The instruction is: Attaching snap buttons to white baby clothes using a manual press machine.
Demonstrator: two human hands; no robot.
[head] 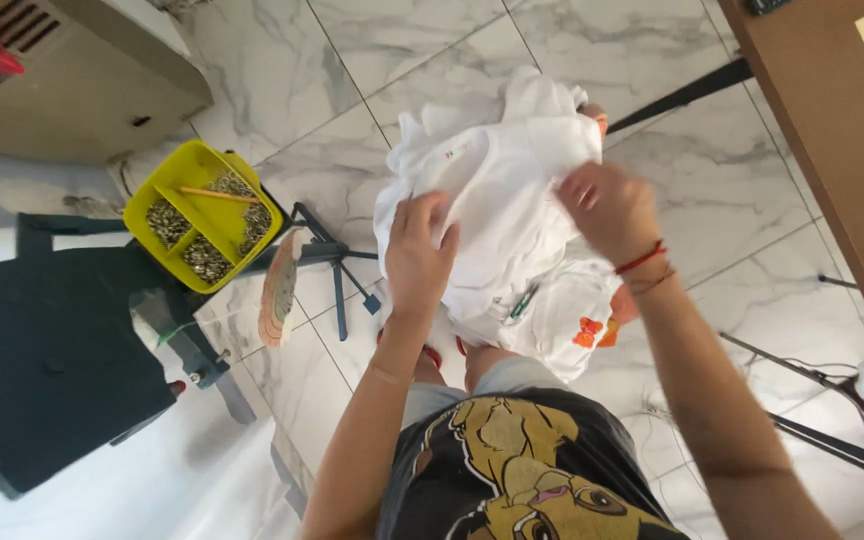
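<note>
Both hands grip a white garment [497, 190] held above the floor [372, 60]: left hand [420, 250] pinches its middle, right hand [607, 205] clutches the upper edge. Folding seems underway; next likely calls for bringing one edge squarely across.

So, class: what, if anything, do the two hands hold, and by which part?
Both hold the white cloth garment: left hand mid-front, right hand pinching its upper right edge.

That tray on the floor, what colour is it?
The divided tray is bright yellow; head view.
</note>
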